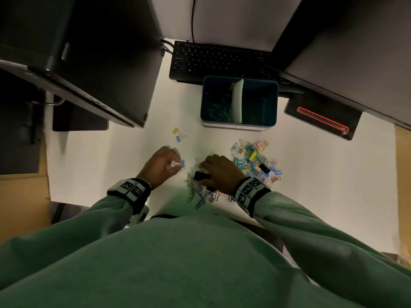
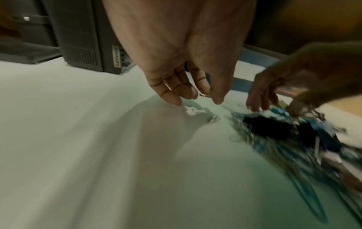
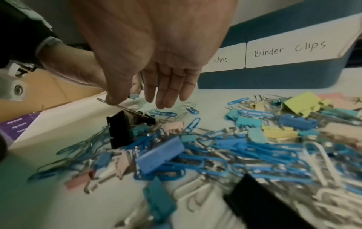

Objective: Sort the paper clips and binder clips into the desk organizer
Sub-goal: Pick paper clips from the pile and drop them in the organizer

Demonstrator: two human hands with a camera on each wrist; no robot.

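From the head view, the blue two-compartment plastic desk organizer (image 1: pixel 239 103) stands on the white counter (image 1: pixel 311 174) in front of a black keyboard (image 1: pixel 218 60). Its left compartment holds paper clips; what lies in the dark right one cannot be told. A loose heap of coloured paper clips and binder clips (image 1: pixel 255 162) lies just in front of the organizer and spreads toward the person.

The left hand (image 1: pixel 161 166) sits left of the heap, fingers curled around a small light-blue binder clip with silver wire handles (image 1: pixel 180 164). The left wrist view is blurred and shows only a glint of metal between thumb and fingertips (image 2: pixel 203 88).

The right hand (image 1: pixel 220 172) rests over the near part of the heap. Only the right wrist view shows its grip: the thumb pinches the wire handle of a large black binder clip (image 3: pixel 119 128) standing among blue paper clips, the other fingers (image 3: pixel 168 88) hanging straight. That view alone shows the organizer's white handwritten labels (image 3: pixel 290 51), the right one reading "Binder clips".

Two small binder clips, yellow and blue (image 1: pixel 179 134), lie apart, left of the organizer.
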